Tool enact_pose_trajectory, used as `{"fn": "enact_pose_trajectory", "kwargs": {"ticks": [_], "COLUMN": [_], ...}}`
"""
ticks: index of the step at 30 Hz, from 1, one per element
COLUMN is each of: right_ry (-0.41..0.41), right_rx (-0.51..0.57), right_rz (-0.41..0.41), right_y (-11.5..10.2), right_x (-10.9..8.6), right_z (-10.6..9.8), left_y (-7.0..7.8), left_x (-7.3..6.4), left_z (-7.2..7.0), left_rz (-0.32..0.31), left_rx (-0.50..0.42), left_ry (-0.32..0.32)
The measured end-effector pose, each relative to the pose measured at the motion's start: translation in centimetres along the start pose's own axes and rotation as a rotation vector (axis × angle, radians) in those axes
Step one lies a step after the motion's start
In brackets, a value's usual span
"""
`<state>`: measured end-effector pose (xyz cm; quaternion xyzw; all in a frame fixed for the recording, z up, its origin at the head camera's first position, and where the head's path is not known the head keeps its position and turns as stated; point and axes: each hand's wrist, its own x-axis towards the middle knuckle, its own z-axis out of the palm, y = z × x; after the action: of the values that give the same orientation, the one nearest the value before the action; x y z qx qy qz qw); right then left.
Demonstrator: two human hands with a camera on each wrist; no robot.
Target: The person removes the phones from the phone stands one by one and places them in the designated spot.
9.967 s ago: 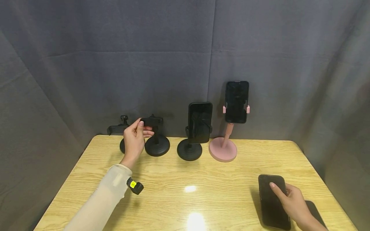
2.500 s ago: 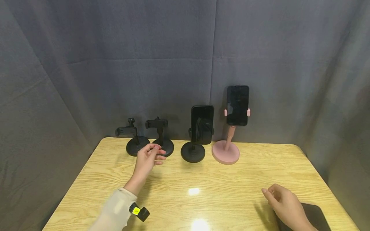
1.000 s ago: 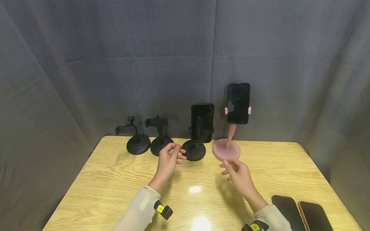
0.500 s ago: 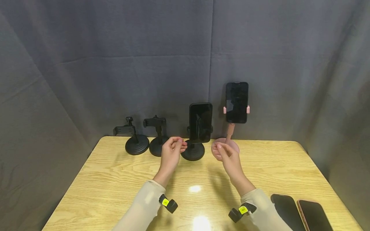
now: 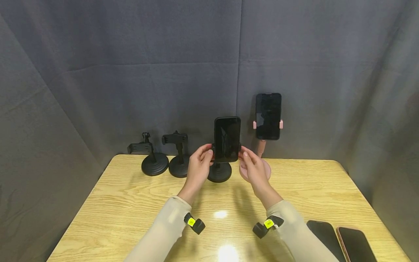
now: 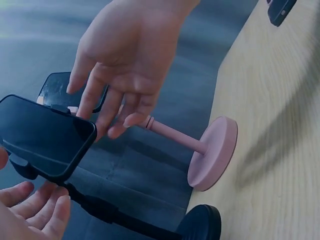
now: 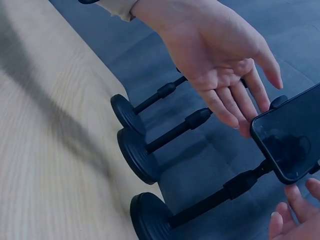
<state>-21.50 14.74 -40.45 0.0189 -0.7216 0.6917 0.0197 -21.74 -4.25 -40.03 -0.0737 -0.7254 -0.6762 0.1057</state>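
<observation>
Nearest, lower right of head view: black phone (image 5: pixel 325 233) and pink-edged phone (image 5: pixel 356 245) flat side by side on the wood-grain surface (image 5: pixel 108 214), dark faces up, lower ends cut by the frame edge. Left sleeve (image 5: pixel 160 231) and right sleeve (image 5: pixel 296 229) come in from the bottom, each with a small black wrist camera, left one (image 5: pixel 198 225), right one (image 5: pixel 260 230), yellow label on both.

Frame centre: left hand (image 5: pixel 199 167) and right hand (image 5: pixel 256 171) either side of the mounted phone (image 5: pixel 227 140), fingers loosely extended, neither curled around anything. Fingertips right at the phone's side edges and clamp; can't tell whether every one touches. Phone sits portrait in its black stand (image 5: pixel 220 173), slightly tilted, screen toward the head camera.

Left of centre: two more black stands, outer one (image 5: pixel 155 164) and inner one (image 5: pixel 179 167), round bases just beside each other, clamp heads sideways. Right of centre: pink stand (image 5: pixel 260 148), base partly behind the right hand, second upright phone (image 5: pixel 268 116) in its pink clamp, higher than the first. Farthest: grey curtain (image 5: pixel 131 91) filling the upper frame
</observation>
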Motion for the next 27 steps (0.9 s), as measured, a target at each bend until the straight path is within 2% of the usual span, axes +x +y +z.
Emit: {"fn": "enact_pose_trajectory", "kwargs": {"ticks": [10, 18, 25, 27], "right_ry": [-0.017, -0.054, -0.160, -0.164], "right_rx": [-0.054, -0.062, -0.008, 0.003], "right_rz": [-0.019, -0.047, -0.064, -0.076], "right_y": [-1.0, -1.2, -1.2, -1.1], "right_x": [1.1, 1.7, 1.9, 2.0], "right_z": [0.5, 0.4, 0.4, 0.4], "left_y": [0.5, 0.4, 0.2, 0.0], "left_x": [0.5, 1.1, 1.2, 1.2], "left_z": [0.3, 0.4, 0.4, 0.4], "left_rz": [0.073, 0.069, 0.083, 0.092], "left_rx": [0.056, 0.085, 0.065, 0.064], "left_ry": [-0.048, -0.068, -0.056, -0.046]}}
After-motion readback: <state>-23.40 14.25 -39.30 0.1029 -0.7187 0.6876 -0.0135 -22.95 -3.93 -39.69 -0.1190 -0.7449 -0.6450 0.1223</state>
